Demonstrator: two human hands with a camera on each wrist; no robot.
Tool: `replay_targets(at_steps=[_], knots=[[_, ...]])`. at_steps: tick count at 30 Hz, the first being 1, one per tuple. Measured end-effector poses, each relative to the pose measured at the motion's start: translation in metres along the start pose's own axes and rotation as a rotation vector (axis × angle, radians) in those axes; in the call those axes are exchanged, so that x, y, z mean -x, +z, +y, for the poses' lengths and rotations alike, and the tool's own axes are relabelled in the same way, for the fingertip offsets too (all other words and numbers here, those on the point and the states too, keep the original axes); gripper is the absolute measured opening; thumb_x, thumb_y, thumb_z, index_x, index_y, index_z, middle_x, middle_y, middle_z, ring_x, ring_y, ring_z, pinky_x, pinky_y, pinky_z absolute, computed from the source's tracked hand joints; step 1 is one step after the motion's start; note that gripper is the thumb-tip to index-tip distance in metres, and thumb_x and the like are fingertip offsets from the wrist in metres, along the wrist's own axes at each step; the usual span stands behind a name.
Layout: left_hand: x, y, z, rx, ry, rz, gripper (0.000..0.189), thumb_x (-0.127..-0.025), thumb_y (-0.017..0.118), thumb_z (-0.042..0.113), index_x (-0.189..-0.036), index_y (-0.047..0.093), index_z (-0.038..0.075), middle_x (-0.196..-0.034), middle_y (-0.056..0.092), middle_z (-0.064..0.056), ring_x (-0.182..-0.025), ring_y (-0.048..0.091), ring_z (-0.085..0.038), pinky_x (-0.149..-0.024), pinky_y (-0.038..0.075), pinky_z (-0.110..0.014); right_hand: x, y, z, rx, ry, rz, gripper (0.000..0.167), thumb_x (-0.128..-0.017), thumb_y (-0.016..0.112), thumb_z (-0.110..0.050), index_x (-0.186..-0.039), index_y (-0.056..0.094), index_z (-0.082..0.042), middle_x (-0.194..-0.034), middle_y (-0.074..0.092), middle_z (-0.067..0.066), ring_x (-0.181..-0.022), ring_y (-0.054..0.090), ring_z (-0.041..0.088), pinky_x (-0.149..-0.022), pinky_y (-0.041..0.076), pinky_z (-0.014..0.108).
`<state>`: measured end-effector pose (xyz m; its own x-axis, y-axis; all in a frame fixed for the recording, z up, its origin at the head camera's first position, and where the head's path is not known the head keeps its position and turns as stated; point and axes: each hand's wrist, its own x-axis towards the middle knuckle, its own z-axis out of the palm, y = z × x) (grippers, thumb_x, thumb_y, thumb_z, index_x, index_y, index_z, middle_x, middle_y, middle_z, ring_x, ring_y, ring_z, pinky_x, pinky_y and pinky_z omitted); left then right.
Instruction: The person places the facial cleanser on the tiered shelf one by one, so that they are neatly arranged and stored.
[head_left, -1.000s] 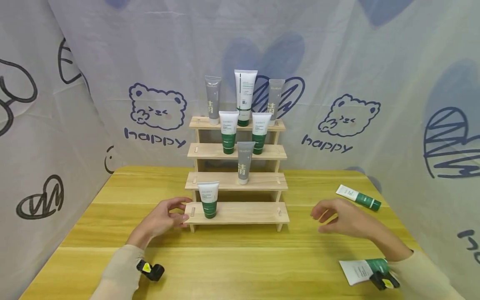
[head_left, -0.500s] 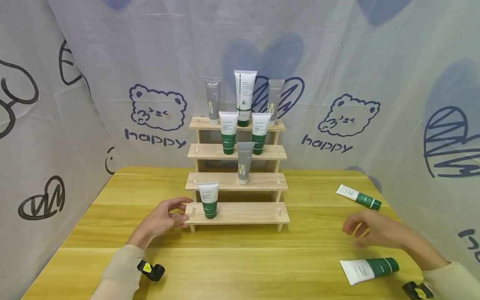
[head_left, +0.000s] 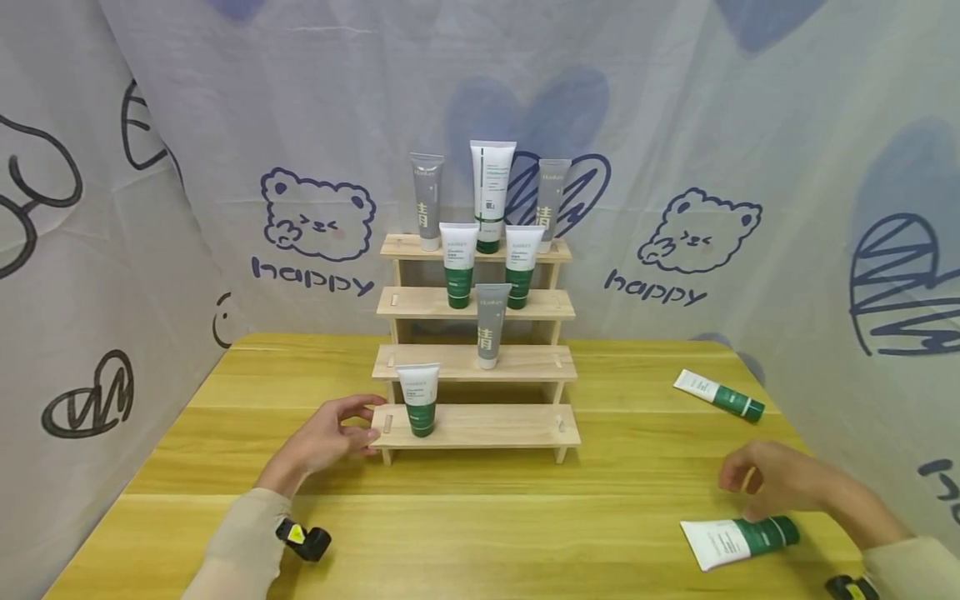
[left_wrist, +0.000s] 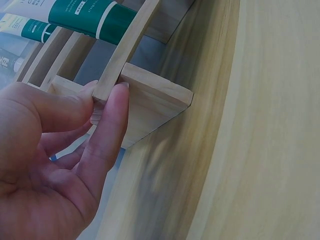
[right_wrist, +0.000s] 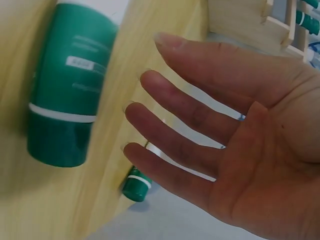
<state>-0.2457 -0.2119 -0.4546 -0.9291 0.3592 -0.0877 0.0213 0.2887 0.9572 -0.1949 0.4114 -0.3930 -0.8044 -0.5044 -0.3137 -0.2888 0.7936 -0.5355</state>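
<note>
My left hand [head_left: 324,437] grips the left end of the lowest step of a four-step wooden display stand [head_left: 498,427]. In the left wrist view, thumb and fingertips pinch that board's end [left_wrist: 107,85]. A white and green squeeze tube [head_left: 422,400] stands cap down on this step, near my left hand. At the right, my right hand [head_left: 783,479] hovers just behind a larger white and green tube [head_left: 720,542] lying on the table. The right wrist view shows its fingers loosely spread and holding nothing, beside that tube's green capped end [right_wrist: 67,100].
Upper steps carry a grey tube [head_left: 491,325], two white and green tubes [head_left: 459,265], and, on top, a tall white tube [head_left: 491,192] between two grey ones. A slim white and green tube [head_left: 720,394] lies at the table's back right. Printed cloth [head_left: 315,100] hangs behind.
My right hand has moved right and toward the front, from beside the stand to the tube lying at the front right. My left hand has kept its hold on the stand.
</note>
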Motion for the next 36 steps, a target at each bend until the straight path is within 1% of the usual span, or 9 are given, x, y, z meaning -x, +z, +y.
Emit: replay_targets(at_steps=[4,13,16,18,20,26,29,33,36], knots=[[-0.001,-0.001,-0.001,-0.008,0.001,0.004,0.056,-0.1,0.061,-0.001,-0.152,0.042,-0.004,-0.131,0.051,-0.028,-0.096,0.07,-0.021,-0.085,0.067,-0.034,-0.002,0.002,0.009,-0.019,-0.006,-0.032,0.03,-0.07,0.083,0.002,-0.097,0.072,-0.005,-0.096,0.071,0.002,-0.085,0.061,0.003,-0.072,0.059,0.023],[-0.002,0.0,-0.004,-0.022,-0.011,0.014,0.055,-0.1,0.061,0.0,-0.151,0.043,-0.002,-0.131,0.052,-0.028,-0.096,0.071,-0.021,-0.085,0.067,-0.033,0.0,0.009,0.019,-0.137,-0.023,-0.13,0.035,-0.066,0.08,0.007,-0.099,0.07,-0.002,-0.091,0.068,0.002,-0.08,0.058,0.003,-0.067,0.054,0.021],[-0.001,0.0,-0.002,-0.021,-0.005,0.011,0.055,-0.1,0.062,0.0,-0.152,0.042,-0.004,-0.132,0.052,-0.029,-0.097,0.071,-0.021,-0.085,0.067,-0.033,0.001,0.01,0.017,-0.16,0.013,-0.154,0.037,-0.065,0.08,0.009,-0.099,0.07,-0.003,-0.09,0.066,0.003,-0.079,0.058,0.006,-0.067,0.052,0.02],[0.0,0.0,-0.001,-0.018,-0.001,0.009,0.056,-0.1,0.062,0.001,-0.152,0.041,-0.005,-0.132,0.052,-0.03,-0.097,0.071,-0.021,-0.085,0.067,-0.033,0.001,0.01,0.015,-0.15,0.035,-0.16,0.037,-0.065,0.081,0.009,-0.097,0.07,-0.005,-0.09,0.065,0.002,-0.079,0.059,0.007,-0.067,0.05,0.019],[0.0,0.0,0.0,-0.014,0.0,0.01,0.056,-0.1,0.062,0.001,-0.152,0.041,-0.005,-0.132,0.052,-0.03,-0.097,0.071,-0.021,-0.085,0.067,-0.033,0.001,0.011,0.014,-0.135,0.035,-0.164,0.038,-0.064,0.082,0.009,-0.096,0.07,-0.007,-0.089,0.064,0.0,-0.079,0.059,0.007,-0.067,0.05,0.019],[0.001,-0.001,0.0,-0.002,0.005,-0.001,0.056,-0.1,0.062,0.0,-0.151,0.042,-0.005,-0.132,0.053,-0.03,-0.096,0.072,-0.022,-0.086,0.067,-0.036,0.0,0.015,0.016,-0.135,-0.055,-0.209,0.036,-0.061,0.083,0.009,-0.091,0.073,-0.008,-0.083,0.064,-0.009,-0.074,0.057,0.001,-0.063,0.05,0.018],[0.001,-0.001,-0.001,0.002,0.01,-0.007,0.056,-0.1,0.063,0.0,-0.151,0.042,-0.005,-0.131,0.053,-0.03,-0.097,0.073,-0.023,-0.087,0.067,-0.038,-0.002,0.015,0.017,-0.132,-0.078,-0.23,0.034,-0.062,0.084,0.008,-0.091,0.074,-0.009,-0.083,0.064,-0.011,-0.074,0.056,-0.001,-0.062,0.049,0.017],[0.0,-0.002,-0.002,0.006,0.014,-0.01,0.055,-0.1,0.062,0.0,-0.151,0.042,-0.005,-0.131,0.053,-0.03,-0.097,0.073,-0.023,-0.087,0.067,-0.039,-0.004,0.014,0.017,-0.1,-0.081,-0.228,0.033,-0.065,0.085,0.004,-0.092,0.072,-0.011,-0.083,0.062,-0.011,-0.074,0.055,-0.001,-0.063,0.047,0.017],[0.0,-0.002,-0.002,0.005,0.014,-0.008,0.055,-0.1,0.063,0.0,-0.151,0.042,-0.005,-0.131,0.053,-0.031,-0.097,0.073,-0.023,-0.087,0.067,-0.039,-0.008,0.012,0.017,-0.078,-0.139,-0.204,0.034,-0.066,0.085,0.002,-0.093,0.069,-0.011,-0.082,0.062,-0.007,-0.074,0.054,-0.002,-0.061,0.048,0.017]])
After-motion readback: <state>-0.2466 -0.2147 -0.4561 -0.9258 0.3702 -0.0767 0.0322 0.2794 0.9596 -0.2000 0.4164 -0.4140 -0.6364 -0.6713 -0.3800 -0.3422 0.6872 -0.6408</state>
